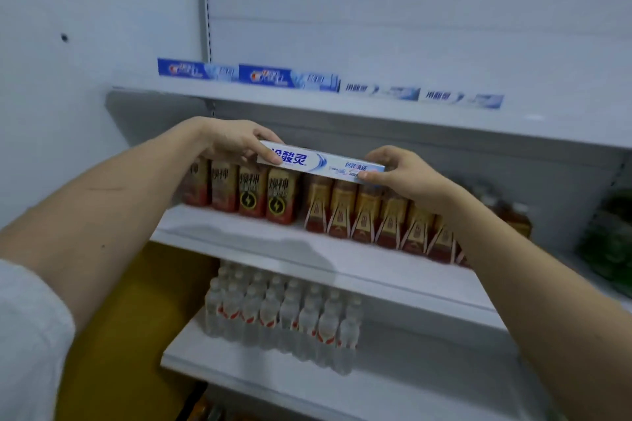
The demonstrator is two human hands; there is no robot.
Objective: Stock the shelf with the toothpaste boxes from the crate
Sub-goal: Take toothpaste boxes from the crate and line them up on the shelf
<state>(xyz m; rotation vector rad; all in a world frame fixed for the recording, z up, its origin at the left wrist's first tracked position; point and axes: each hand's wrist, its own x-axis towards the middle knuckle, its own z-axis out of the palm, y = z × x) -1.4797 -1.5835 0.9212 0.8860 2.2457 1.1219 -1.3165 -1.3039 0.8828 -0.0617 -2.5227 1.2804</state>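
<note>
A long white toothpaste box [319,162] with blue lettering is held level in front of the middle shelf, below the top shelf [342,108]. My left hand [236,140] grips its left end, thumb on the front face. My right hand [400,171] pinches its right end. Standing in a row along the top shelf are two blue toothpaste boxes [246,74] on the left and two white toothpaste boxes [422,96] to their right. The crate is out of view.
The middle shelf [273,243] carries a row of red and gold drink bottles [342,208]. Small clear water bottles [284,314] stand on the lower shelf. Green items [612,243] sit at the far right. A yellow surface [130,318] shows at lower left.
</note>
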